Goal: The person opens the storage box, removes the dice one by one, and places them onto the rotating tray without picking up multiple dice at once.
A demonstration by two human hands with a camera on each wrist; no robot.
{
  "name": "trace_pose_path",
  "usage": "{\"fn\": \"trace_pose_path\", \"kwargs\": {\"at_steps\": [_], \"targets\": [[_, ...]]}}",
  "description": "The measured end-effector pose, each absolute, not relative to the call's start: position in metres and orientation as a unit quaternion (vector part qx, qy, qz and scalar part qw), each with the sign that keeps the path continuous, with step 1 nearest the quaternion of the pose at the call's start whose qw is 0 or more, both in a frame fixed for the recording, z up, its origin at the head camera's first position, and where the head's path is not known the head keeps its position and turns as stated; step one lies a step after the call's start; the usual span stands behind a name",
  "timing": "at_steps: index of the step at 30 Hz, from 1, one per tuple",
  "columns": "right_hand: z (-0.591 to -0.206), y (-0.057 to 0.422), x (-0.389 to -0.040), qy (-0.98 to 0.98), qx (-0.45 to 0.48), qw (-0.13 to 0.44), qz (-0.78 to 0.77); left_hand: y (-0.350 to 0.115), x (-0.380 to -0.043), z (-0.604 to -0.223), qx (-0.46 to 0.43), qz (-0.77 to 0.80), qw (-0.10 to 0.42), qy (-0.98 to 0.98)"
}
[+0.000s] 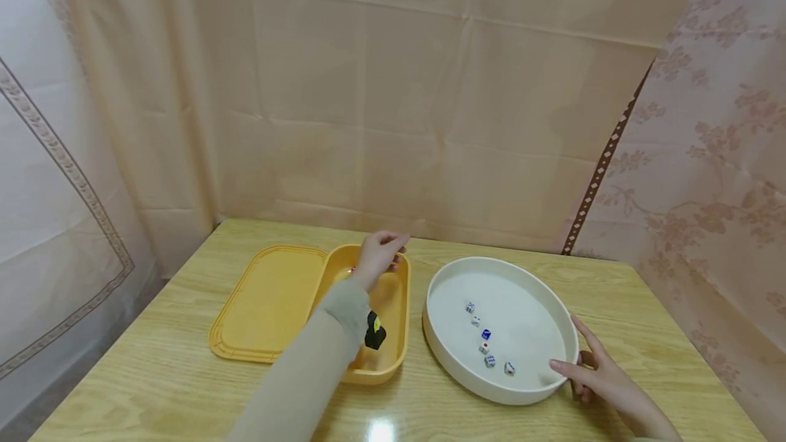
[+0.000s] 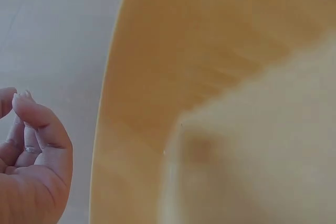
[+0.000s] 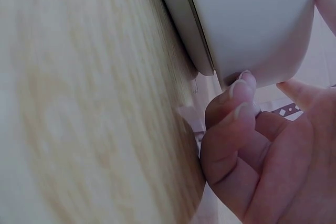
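Observation:
My left hand [image 1: 379,259] is over the far end of a deep yellow bin [image 1: 399,333]. In the left wrist view its fingers curl, thumb and forefinger tips meet, and nothing shows between them. Inside the bin lie a black object with a yellow patch [image 1: 375,331] and a small red-and-white piece [image 1: 351,269] half hidden by the hand. My right hand [image 1: 598,367] grips the right edge of a round white tray [image 1: 454,377], thumb over the rim and fingers outside. Several small white dice [image 1: 510,368] and one blue die [image 1: 486,334] rest on the tray's floor.
A flat yellow lid [image 1: 270,305] lies left of the bin, against its side. All of it stands on a wood-grain table [image 1: 153,374]. A beige cloth [image 1: 393,101] hangs behind the far edge, with patterned cloths [image 1: 724,176] at the sides.

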State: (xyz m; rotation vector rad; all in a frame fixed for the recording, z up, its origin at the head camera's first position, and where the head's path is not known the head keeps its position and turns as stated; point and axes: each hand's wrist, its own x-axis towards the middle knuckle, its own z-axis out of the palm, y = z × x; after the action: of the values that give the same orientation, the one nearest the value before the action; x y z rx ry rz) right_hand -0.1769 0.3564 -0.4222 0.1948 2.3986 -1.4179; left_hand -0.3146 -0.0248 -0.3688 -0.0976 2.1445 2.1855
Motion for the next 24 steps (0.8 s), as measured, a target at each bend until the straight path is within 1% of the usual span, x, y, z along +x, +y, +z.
{"fn": "trace_pose_path", "kwargs": {"at_steps": [7, 15, 24], "targets": [[-0.423, 0.356, -0.178, 0.848, 0.061, 0.175, -0.497, -0.037, -0.315, -0.381, -0.038, 0.706, 0.03, 0.706], [-0.424, 0.355, -0.178, 0.848, 0.063, 0.173, -0.497, -0.053, -0.315, -0.396, -0.081, 0.692, 0.006, 0.717], [-0.423, 0.356, -0.179, 0.847, 0.06, 0.173, -0.499, -0.064, -0.321, -0.405, -0.112, 0.687, 0.0, 0.718]]}}
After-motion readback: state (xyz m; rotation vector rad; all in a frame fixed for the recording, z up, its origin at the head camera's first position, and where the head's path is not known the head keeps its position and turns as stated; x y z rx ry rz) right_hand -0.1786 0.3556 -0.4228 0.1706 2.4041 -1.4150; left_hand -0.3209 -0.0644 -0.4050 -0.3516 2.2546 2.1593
